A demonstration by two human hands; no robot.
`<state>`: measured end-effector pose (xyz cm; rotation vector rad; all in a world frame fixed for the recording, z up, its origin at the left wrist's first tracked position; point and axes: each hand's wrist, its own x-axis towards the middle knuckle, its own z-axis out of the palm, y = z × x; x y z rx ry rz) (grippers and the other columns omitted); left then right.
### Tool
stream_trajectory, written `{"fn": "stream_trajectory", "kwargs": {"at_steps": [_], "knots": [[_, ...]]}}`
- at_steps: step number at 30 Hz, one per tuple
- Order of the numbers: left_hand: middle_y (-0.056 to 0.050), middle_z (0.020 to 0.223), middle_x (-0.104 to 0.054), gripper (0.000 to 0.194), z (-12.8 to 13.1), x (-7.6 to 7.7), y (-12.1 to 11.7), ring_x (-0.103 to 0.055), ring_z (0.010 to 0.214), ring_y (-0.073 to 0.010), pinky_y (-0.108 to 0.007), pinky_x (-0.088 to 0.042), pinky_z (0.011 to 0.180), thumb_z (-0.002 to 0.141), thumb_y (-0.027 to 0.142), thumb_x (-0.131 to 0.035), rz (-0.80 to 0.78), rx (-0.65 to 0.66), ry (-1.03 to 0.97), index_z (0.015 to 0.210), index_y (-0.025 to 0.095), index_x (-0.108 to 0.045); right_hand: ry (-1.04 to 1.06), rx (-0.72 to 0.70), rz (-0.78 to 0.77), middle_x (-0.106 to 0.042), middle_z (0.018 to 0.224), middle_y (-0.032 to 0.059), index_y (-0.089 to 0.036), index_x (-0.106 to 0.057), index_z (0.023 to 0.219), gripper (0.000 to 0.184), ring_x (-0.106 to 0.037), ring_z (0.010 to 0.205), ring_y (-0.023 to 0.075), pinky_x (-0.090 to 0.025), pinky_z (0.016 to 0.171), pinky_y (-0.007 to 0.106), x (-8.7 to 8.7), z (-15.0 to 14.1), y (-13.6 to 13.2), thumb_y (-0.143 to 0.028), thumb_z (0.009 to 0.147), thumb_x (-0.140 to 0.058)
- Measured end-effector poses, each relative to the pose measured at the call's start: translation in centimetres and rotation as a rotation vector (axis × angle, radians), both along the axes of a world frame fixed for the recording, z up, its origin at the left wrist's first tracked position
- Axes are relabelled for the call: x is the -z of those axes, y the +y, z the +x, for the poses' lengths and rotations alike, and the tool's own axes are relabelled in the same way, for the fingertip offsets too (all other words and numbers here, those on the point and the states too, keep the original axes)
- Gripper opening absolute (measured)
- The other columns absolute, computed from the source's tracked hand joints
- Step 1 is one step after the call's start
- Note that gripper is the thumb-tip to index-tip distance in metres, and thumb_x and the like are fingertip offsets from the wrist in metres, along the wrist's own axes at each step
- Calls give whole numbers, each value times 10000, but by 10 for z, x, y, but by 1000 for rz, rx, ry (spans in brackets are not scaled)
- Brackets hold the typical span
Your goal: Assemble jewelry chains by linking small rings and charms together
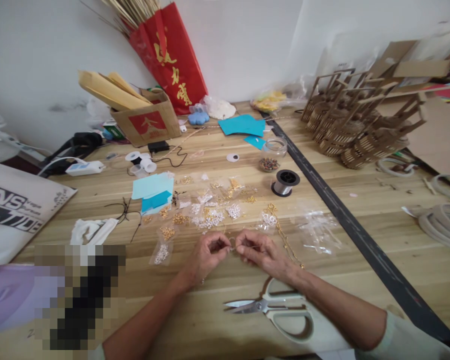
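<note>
Pale yellowish wood with streaks of brown grain makes up the desk (195, 330), and a dark grey band (333, 210) crosses it. Toward the near edge, the scissors (261, 305) have cream handles and silver blades. Mid-desk, the thin strand (253, 246) looks golden, beside silvery-white beads (213, 218), golden beads (167, 233) and a golden chain (284, 240). The spool (284, 187) is black, wound in silver. Along the far edge: turquoise sheets (242, 125), a tan carton (172, 122) printed red, and a red bag (185, 60) with golden characters.
</note>
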<state>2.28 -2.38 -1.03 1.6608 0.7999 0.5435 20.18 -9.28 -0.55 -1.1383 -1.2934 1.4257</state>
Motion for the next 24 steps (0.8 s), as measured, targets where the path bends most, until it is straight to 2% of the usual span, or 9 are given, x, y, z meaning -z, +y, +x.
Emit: {"fn": "stream_trajectory", "kwargs": {"at_steps": [7, 13, 18, 24], "knots": [[6, 660, -550, 97, 1, -3, 0, -490, 614, -111, -215, -382, 576, 777, 227, -618, -19, -13, 22, 735, 140, -614, -41, 109, -18, -472, 623, -36, -162, -546, 846, 318, -433, 531, 93, -338, 471, 211, 1, 0, 1, -471, 840, -620], [-4, 670, -592, 97, 3, -8, -2, -524, 631, -120, -225, -423, 603, 764, 226, -630, -10, -12, 7, 722, 138, -627, -91, 75, 19, -448, 620, -40, -156, -562, 787, 300, -381, 530, 88, -289, 470, 217, 7, -2, 2, -446, 848, -612], [-31, 718, -665, 101, 4, -10, -2, -581, 675, -144, -251, -464, 651, 752, 242, -661, -50, -18, 1, 745, 141, -667, -125, 57, 31, -442, 616, -37, -163, -545, 781, 298, -394, 538, 94, -298, 476, 215, 13, 0, 1, -440, 890, -556], [-59, 802, -730, 155, 1, -8, 0, -634, 743, -175, -274, -490, 687, 764, 275, -672, -92, -24, 16, 833, 146, -721, -158, 86, 36, -462, 617, -32, -168, -529, 807, 280, -425, 541, 97, -321, 472, 208, 9, 2, 1, -424, 920, -511]]}}
